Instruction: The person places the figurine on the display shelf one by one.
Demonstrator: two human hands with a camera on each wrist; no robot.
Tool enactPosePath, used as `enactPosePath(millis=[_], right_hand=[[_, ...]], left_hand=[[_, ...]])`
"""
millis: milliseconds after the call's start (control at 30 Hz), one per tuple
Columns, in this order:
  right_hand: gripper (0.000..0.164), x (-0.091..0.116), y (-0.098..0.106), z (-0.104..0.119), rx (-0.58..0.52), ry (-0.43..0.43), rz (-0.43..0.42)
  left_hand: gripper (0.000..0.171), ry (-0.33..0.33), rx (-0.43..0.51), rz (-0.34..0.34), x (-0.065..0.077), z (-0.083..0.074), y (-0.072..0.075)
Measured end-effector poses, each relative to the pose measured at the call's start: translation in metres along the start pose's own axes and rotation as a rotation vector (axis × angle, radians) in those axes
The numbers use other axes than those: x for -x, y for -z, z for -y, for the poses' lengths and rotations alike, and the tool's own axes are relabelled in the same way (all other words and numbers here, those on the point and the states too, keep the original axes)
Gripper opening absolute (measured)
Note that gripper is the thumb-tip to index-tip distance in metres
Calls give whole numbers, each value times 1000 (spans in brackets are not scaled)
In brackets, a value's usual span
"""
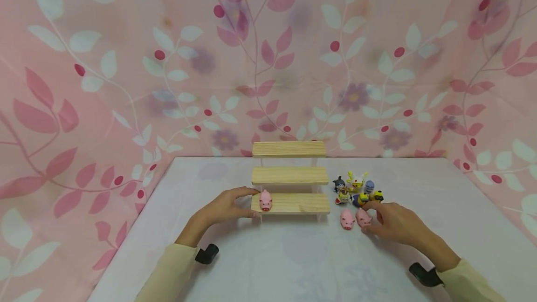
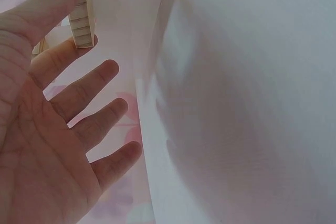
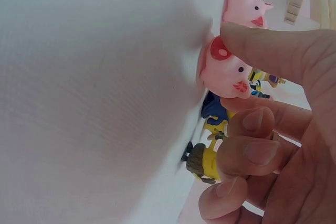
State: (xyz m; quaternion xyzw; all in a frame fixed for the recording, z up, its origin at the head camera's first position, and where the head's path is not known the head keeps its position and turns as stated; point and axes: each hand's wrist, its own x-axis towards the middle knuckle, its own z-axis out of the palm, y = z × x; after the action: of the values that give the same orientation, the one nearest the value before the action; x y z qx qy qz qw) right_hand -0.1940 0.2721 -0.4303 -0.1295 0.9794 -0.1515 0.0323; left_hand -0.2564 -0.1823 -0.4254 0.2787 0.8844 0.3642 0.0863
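Note:
My left hand (image 1: 221, 206) holds the left end of the lowest plank of a three-tier wooden display stand (image 1: 302, 204), thumb at the front edge, index finger behind. In the left wrist view the other fingers (image 2: 100, 127) spread away from the plank end (image 2: 82, 27). A pink toy pig (image 1: 265, 201) stands on that plank's left end. To the right of the stand, my right hand (image 1: 396, 223) pinches a second pink toy pig (image 3: 227, 72) between thumb and index finger, low at the tabletop. A third toy pig (image 1: 347, 219) stands just left of it.
Several small figurines (image 1: 356, 182) cluster behind the pigs, among them yellow-and-blue ones (image 1: 361, 199). The stand's middle plank (image 1: 289, 175) and top plank (image 1: 289, 149) rise behind the lowest. A white cloth covers the table (image 1: 293, 255); a pink leaf-patterned curtain (image 1: 268, 59) hangs behind.

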Motion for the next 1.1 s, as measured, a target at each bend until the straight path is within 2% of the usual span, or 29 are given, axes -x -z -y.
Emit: enactPosePath(millis=[400,733,1100], right_hand=[[51,3,5,3,4,14,-28],[56,9,17,17,17,4,-23],[50,11,30,41,40,93,-106]], left_hand=[[64,23,0,-2,0,-2,0],[63,21,6,-1,0,-2,-1],[63,20,18,2,1,-3,1]])
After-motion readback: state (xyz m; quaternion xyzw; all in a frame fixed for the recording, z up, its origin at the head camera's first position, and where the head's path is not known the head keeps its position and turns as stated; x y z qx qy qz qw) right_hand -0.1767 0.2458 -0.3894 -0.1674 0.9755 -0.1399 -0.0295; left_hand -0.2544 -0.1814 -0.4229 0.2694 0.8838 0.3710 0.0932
